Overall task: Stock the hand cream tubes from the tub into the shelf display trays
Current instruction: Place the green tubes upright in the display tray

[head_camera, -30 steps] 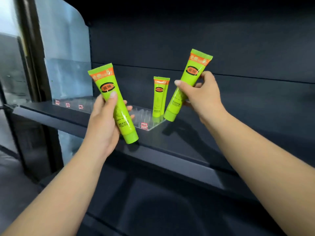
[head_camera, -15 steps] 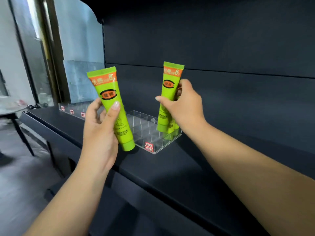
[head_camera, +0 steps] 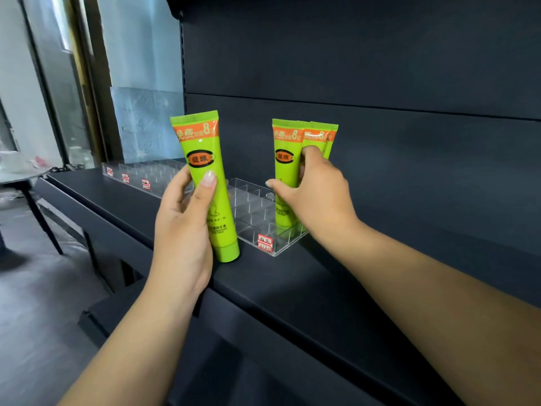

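Stocking has barely begun: the right hand (head_camera: 317,197) pinches a green hand cream tube (head_camera: 285,171) standing in the clear display tray (head_camera: 257,212) beside another (most slots bare), while the left hand (head_camera: 184,224) grips a third tube (head_camera: 209,183) over the shelf (head_camera: 292,276).

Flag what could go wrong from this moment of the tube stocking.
1. The right hand grips a tube standing in the clear tray, tight against a second tube behind it. Letting go carelessly could tip one or both.
2. The tray sits loose near the shelf front; a push on the tubes could slide it.
3. The left hand holds a third tube cap down, outside the tray; a weak grip could drop it off the shelf edge.
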Tool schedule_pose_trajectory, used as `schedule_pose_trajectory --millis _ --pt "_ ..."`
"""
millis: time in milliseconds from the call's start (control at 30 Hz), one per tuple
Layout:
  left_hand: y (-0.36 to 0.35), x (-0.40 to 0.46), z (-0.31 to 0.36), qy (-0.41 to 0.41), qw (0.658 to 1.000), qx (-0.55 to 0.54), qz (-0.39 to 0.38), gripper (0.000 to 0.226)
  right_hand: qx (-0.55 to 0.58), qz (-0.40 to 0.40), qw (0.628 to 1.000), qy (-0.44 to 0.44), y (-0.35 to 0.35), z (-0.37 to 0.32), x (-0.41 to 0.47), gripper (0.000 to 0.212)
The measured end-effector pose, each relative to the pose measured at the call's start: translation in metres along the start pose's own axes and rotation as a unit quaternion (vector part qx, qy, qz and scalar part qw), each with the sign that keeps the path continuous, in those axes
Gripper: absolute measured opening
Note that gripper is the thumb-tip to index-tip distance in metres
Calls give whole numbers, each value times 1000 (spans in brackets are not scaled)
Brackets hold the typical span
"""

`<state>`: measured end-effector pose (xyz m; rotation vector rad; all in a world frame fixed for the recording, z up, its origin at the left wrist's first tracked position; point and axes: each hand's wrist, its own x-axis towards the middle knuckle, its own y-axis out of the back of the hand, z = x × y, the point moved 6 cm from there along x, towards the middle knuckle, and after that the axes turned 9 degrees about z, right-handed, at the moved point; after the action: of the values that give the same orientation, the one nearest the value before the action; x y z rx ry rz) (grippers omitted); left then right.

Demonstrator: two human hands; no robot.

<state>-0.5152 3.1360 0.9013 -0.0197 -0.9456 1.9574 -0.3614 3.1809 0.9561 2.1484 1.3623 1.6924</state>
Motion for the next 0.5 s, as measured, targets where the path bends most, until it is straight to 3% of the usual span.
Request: schedule_pose_trajectory --millis 200,400,500 --pt "-2 -2 -1 9 999 30 -9 55 -46 1 998 -42 2 9 0 58" --pt "-5 -3 -4 21 999 42 -26 15 -85 -20 995 -48 2 8 -2 60" --pt "-5 -3 -4 25 998 45 -25 12 -73 -23 995 -67 5 12 -4 55"
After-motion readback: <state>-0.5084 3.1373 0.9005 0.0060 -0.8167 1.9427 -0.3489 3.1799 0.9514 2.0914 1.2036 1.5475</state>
